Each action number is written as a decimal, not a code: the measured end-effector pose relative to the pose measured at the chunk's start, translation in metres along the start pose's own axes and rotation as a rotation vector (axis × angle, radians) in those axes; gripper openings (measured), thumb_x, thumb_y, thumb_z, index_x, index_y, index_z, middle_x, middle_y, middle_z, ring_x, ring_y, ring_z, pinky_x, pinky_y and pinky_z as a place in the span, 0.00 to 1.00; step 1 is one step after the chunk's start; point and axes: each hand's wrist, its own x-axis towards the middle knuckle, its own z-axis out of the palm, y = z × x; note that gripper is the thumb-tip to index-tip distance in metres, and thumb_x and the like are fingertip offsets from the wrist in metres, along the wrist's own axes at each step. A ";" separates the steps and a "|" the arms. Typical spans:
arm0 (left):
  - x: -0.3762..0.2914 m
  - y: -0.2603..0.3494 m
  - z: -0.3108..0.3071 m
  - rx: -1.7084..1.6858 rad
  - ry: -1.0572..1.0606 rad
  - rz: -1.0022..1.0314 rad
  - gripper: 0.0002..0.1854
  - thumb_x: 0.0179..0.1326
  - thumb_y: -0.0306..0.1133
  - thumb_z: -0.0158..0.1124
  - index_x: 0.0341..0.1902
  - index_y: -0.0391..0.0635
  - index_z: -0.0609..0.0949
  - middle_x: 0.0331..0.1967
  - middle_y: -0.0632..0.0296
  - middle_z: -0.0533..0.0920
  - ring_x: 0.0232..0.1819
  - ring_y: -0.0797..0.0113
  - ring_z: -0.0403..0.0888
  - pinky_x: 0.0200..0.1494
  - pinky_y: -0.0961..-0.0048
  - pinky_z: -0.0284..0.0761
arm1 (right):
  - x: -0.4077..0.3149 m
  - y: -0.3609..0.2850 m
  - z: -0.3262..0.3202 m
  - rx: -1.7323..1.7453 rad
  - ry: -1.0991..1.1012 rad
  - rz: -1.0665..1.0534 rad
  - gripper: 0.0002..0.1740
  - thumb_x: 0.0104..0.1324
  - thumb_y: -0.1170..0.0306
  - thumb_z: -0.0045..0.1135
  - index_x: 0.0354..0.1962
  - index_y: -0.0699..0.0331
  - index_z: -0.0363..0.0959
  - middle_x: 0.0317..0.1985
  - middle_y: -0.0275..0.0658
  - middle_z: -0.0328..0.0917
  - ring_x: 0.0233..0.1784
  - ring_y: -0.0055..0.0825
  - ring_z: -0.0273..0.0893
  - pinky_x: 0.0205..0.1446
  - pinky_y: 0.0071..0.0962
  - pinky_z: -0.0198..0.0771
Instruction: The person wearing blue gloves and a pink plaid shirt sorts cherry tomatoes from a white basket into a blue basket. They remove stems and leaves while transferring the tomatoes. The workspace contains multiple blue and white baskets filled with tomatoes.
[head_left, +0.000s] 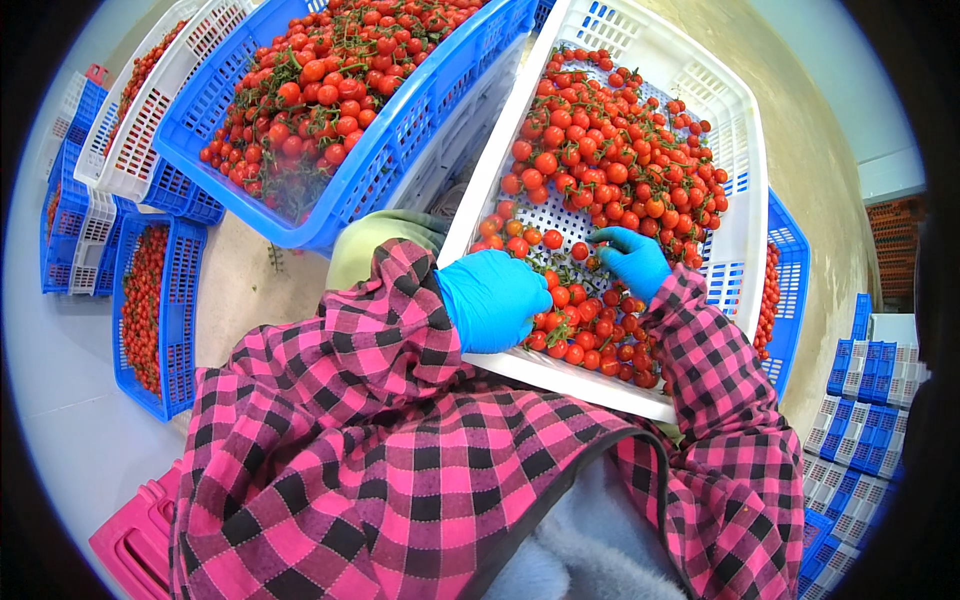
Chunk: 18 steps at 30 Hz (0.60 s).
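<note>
A white plastic crate (732, 112) slants before me, partly filled with red cherry tomatoes (616, 172), some on green stems. My left hand (495, 300), in a blue glove, is over the crate's left side with its fingers curled; what lies under them is hidden. Beside it, my right hand (634, 259), also gloved in blue, reaches in with thumb and fingers apart, close to a few loose tomatoes and green stems (574, 268). A smaller heap of tomatoes (592, 330) lies at the crate's near end, partly behind the right sleeve.
Left of the white crate, a blue plastic crate (420, 124) is heaped with tomatoes on stems. Another blue crate (177, 315) of tomatoes stands on the floor. Stacked crates (862, 435) line the right edge. A pink plastic object (139, 525) sits at lower left.
</note>
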 end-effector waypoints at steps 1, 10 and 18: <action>0.000 0.000 -0.001 -0.002 0.023 0.015 0.13 0.46 0.31 0.54 0.38 0.44 0.77 0.32 0.58 0.75 0.36 0.57 0.74 0.38 0.62 0.71 | -0.002 -0.001 0.000 -0.230 -0.038 0.008 0.18 0.57 0.62 0.49 0.45 0.55 0.71 0.32 0.39 0.76 0.33 0.29 0.75 0.38 0.27 0.70; 0.001 0.004 -0.006 -0.014 -0.017 -0.067 0.14 0.48 0.31 0.53 0.40 0.45 0.77 0.31 0.56 0.76 0.34 0.55 0.75 0.38 0.60 0.71 | 0.007 -0.020 0.014 -0.326 -0.022 -0.011 0.21 0.55 0.57 0.54 0.45 0.58 0.69 0.31 0.39 0.74 0.35 0.30 0.74 0.37 0.28 0.69; 0.005 0.002 -0.003 -0.041 -0.010 -0.104 0.15 0.49 0.31 0.52 0.42 0.46 0.77 0.30 0.53 0.77 0.35 0.54 0.75 0.39 0.59 0.71 | -0.026 -0.030 -0.005 1.306 -0.401 0.282 0.20 0.62 0.52 0.39 0.32 0.61 0.67 0.28 0.37 0.71 0.17 0.22 0.65 0.11 0.20 0.57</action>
